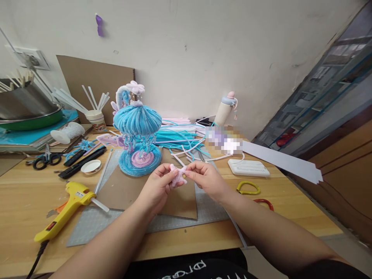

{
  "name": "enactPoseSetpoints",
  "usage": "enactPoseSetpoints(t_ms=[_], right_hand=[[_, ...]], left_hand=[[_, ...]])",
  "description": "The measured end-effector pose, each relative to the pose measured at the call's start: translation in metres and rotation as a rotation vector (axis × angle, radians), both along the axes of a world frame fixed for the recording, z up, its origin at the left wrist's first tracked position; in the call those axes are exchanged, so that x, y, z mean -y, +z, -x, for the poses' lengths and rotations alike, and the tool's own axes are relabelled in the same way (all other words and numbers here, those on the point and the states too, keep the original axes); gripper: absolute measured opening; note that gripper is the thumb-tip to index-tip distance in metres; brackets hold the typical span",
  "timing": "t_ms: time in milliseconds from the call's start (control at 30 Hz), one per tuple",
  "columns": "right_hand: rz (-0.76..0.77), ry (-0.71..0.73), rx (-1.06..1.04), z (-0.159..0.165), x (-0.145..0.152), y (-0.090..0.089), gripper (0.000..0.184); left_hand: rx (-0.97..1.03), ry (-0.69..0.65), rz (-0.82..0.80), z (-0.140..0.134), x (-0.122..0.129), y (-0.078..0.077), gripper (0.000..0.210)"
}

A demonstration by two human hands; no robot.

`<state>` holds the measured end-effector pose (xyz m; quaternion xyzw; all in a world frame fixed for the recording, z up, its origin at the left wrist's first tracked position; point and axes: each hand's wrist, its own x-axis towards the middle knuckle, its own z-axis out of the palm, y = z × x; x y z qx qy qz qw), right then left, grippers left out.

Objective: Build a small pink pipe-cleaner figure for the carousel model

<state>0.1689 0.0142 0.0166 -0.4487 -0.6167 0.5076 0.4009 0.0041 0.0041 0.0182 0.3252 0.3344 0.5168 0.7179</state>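
A small pale pink piece of bent pipe cleaner [178,179] is held between my two hands, above the brown cardboard sheet [180,203]. My left hand [158,184] is closed around its left side, thumb on top. With thumb and fingertips, my right hand [207,179] pinches its right edge. A tiny yellowish spot shows at the piece near the right fingertips; I cannot make out what it is. Just behind my left hand stands a blue and pink pipe-cleaner model [137,120] with a domed top, hanging strands and a round coiled base.
A yellow glue gun [65,209] lies left, near black scissors [48,158] and a black utility knife [83,162]. Blue pipe cleaners [180,137] lie behind. Right are a white power bank [248,168], pliers with yellow [248,188] and red handles, and a bottle [225,110].
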Motion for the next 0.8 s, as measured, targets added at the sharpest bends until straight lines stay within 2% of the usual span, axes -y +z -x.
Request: enactPoseSetpoints(t_ms=[100,233,333,533,633,800], right_hand=[[0.132,0.085,-0.127,-0.003,-0.004,-0.003,0.025],[0.084,0.234,-0.106,-0.007,-0.007,-0.003,0.023],[0.099,0.321,-0.053,-0.010,-0.006,0.003,0.022],[0.361,0.518,-0.052,-0.015,-0.004,0.006,0.022],[0.393,0.533,-0.064,-0.016,-0.005,0.004,0.023],[0.394,0.504,-0.121,-0.014,-0.006,0.005,0.021]], left_hand=[[-0.015,-0.012,-0.027,0.001,0.000,-0.002,0.025],[-0.071,-0.090,-0.041,0.004,-0.003,-0.004,0.021],[-0.118,-0.201,-0.021,0.008,-0.005,-0.002,0.023],[-0.228,-0.367,-0.013,0.013,-0.004,0.001,0.022],[-0.242,-0.397,0.007,0.013,-0.004,0.002,0.023],[-0.158,-0.394,0.000,0.012,-0.005,0.002,0.021]])
